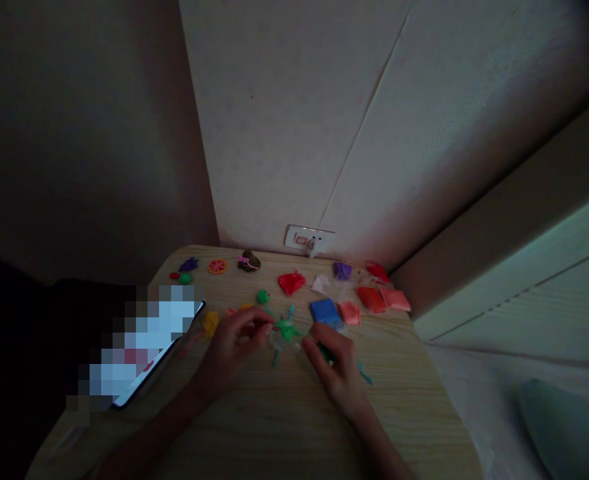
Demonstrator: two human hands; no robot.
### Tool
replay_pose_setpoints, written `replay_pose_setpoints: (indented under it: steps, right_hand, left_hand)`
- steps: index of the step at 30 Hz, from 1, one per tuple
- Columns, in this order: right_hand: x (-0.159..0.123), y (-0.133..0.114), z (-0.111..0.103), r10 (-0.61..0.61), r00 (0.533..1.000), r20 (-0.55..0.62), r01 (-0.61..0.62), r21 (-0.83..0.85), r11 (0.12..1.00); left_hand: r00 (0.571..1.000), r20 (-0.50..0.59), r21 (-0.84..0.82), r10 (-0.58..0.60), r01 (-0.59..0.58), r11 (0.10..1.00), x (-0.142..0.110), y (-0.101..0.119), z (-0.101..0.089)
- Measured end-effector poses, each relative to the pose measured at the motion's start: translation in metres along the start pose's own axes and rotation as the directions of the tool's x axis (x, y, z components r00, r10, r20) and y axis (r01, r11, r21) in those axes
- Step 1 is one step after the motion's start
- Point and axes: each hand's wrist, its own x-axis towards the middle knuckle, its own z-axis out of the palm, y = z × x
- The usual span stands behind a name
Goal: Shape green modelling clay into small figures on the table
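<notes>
Over the middle of the table, a clear plastic bag with bright green modelling clay [288, 330] lies between my two hands. My left hand [232, 347] is closed in a pinch at the bag's left side. From the right, my right hand [338, 363] pinches the bag's other edge, with something dark green partly hidden under its fingers. A turquoise clay tool [291, 311] shows behind the bag, and a turquoise end pokes out in front of it. Another turquoise stick [366, 375] juts out beside my right hand. A small green clay ball [263, 297] sits just beyond.
A lit tablet [159, 357], its screen blurred, leans at the left. Small clay pieces, including an orange-red slice [217, 267] and a brown lump [249, 261], line the back. Blue [326, 312], red [372, 299] and pink clay packets lie right. A wall socket [308, 239] is behind.
</notes>
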Motion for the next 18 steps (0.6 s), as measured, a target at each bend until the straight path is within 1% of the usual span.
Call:
replay_pose_setpoints:
  steps: [2, 4, 5, 7, 9, 11, 12, 13, 15, 16, 17, 18]
  right_hand:
    - [0.000, 0.000, -0.001, -0.054, 0.998, -0.010, 0.054, -0.002, 0.999]
    - [-0.001, 0.001, -0.002, -0.101, 0.995, -0.017, 0.100, -0.014, 0.995]
    - [-0.001, 0.001, -0.002, -0.119, 0.993, -0.018, 0.118, -0.021, 0.993]
    - [-0.002, 0.003, -0.001, -0.142, 0.990, -0.014, 0.142, -0.036, 0.989]
    - [-0.002, 0.004, 0.000, -0.156, 0.988, -0.009, 0.156, -0.043, 0.987]
    - [-0.003, 0.006, 0.000, -0.151, 0.988, -0.010, 0.150, -0.047, 0.988]
    - [-0.003, 0.006, 0.001, -0.142, 0.990, -0.014, 0.142, -0.049, 0.989]
    - [-0.003, 0.006, 0.001, -0.133, 0.991, -0.019, 0.132, -0.050, 0.990]
    - [-0.002, 0.006, 0.002, -0.122, 0.992, -0.027, 0.120, -0.053, 0.991]
    - [-0.002, 0.006, 0.002, -0.120, 0.992, -0.028, 0.119, -0.055, 0.991]
    - [-0.002, 0.006, 0.002, -0.122, 0.992, -0.027, 0.120, -0.058, 0.991]
    - [-0.002, 0.006, 0.002, -0.124, 0.992, -0.023, 0.122, -0.061, 0.991]
  left_hand:
    - [0.993, 0.092, -0.078, -0.067, 0.075, 0.994, 0.001, 0.002, -0.004]
    - [0.982, 0.173, -0.065, -0.069, 0.082, 0.995, 0.001, 0.006, -0.008]
    - [0.979, 0.195, -0.041, -0.053, 0.062, 0.997, 0.001, 0.009, -0.010]
    - [0.979, 0.204, 0.009, -0.006, 0.004, 1.000, 0.000, 0.013, -0.011]
    - [0.981, 0.185, 0.054, 0.063, -0.074, 0.996, 0.000, 0.014, -0.011]
    - [0.973, 0.154, 0.126, 0.170, -0.190, 0.974, -0.001, 0.012, -0.010]
    - [0.960, 0.141, 0.178, 0.240, -0.263, 0.948, -0.001, 0.011, -0.010]
    - [0.938, 0.134, 0.235, 0.319, -0.342, 0.910, -0.001, 0.008, -0.010]
    - [0.876, 0.137, 0.351, 0.462, -0.479, 0.805, -0.002, 0.004, -0.010]
    - [0.848, 0.146, 0.398, 0.510, -0.522, 0.754, -0.002, 0.003, -0.010]
    - [0.830, 0.156, 0.435, 0.535, -0.544, 0.717, -0.002, 0.002, -0.011]
    - [0.825, 0.161, 0.459, 0.542, -0.549, 0.698, -0.002, 0.001, -0.011]
